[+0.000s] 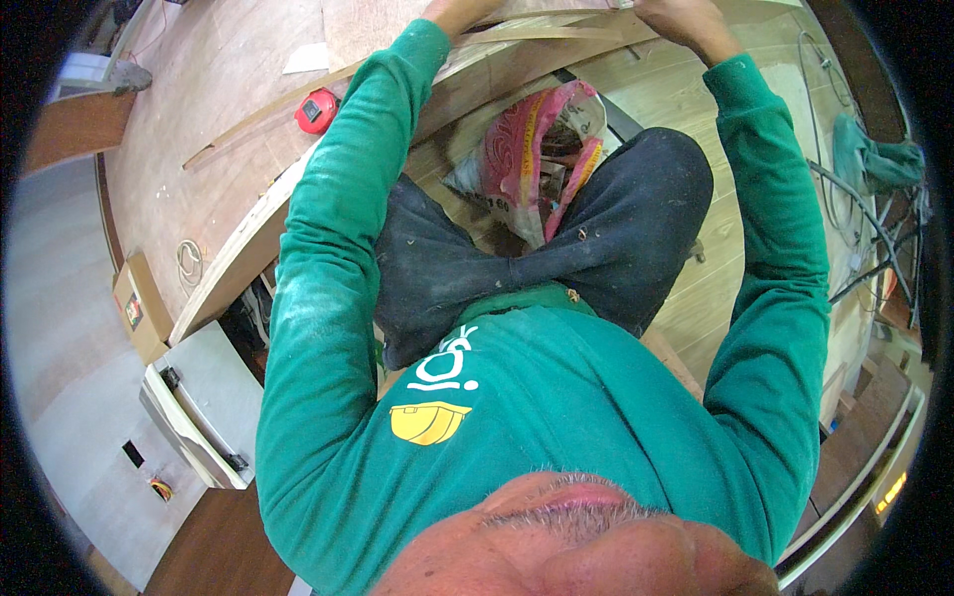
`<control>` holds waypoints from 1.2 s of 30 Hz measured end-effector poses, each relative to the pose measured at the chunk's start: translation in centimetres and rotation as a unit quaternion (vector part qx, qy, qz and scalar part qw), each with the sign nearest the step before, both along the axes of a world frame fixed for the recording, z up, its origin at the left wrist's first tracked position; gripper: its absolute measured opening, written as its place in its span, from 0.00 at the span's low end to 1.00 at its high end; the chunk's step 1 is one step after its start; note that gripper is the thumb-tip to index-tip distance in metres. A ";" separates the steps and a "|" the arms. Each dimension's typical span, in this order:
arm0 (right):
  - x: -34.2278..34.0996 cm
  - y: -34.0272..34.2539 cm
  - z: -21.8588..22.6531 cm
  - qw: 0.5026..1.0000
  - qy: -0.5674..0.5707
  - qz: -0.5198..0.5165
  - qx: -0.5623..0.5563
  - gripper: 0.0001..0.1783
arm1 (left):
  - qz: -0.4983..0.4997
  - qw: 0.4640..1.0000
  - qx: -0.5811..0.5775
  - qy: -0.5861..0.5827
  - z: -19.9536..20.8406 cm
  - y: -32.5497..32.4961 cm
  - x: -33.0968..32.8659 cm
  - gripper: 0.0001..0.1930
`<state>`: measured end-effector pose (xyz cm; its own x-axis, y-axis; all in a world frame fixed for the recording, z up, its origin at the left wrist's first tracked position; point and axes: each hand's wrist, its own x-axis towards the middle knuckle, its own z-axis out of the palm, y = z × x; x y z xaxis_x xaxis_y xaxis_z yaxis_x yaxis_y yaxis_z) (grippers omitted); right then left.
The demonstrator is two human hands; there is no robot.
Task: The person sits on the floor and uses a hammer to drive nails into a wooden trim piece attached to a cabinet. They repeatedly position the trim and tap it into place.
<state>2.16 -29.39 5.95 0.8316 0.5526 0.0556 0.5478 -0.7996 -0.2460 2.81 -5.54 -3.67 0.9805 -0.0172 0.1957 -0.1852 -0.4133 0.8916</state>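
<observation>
Both hands are at the top edge of the head view, partly cut off by it. My left hand [463, 12] is over the plywood worktop [248, 60], its fingers outside the picture. My right hand [686, 20] is bent at the end of a thin wood strip [547, 34], beside a small whitish thing at the border. Its fingers look closed, but what they hold is hidden. The strip runs along the worktop's edge between the two hands. A red tape measure [317, 110] lies on the worktop, left of my left forearm, next to a long narrow wood strip [248, 125].
Between my knees stands an open pink and white sack [542, 149] with scraps inside. Black cables [874, 233] and a green cloth [879, 154] are at the right. A cardboard box [142, 303] and a whitish panel with hinges [204, 397] are at the left. The worktop edge curves past my left arm.
</observation>
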 end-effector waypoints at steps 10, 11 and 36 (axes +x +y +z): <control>5.9 -3.6 -2.6 0.972 0.022 -0.207 -0.110 0.16 | 0.039 0.994 0.094 -0.041 0.5 3.8 -0.2 0.15; 6.3 -3.3 -2.6 0.970 0.030 -0.212 -0.115 0.16 | 0.041 0.994 0.096 -0.031 0.9 4.1 -0.8 0.14; -18.9 -28.0 -36.5 0.893 0.102 -0.426 0.101 0.28 | -0.167 0.943 0.278 -0.077 3.7 0.9 -5.8 0.15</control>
<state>-16.73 -57.40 -30.55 0.9498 -0.2898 -0.1183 -0.3111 -0.8331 -0.4574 -3.04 -4.67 0.06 0.8626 -0.4625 0.2050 -0.4978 -0.7039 0.5066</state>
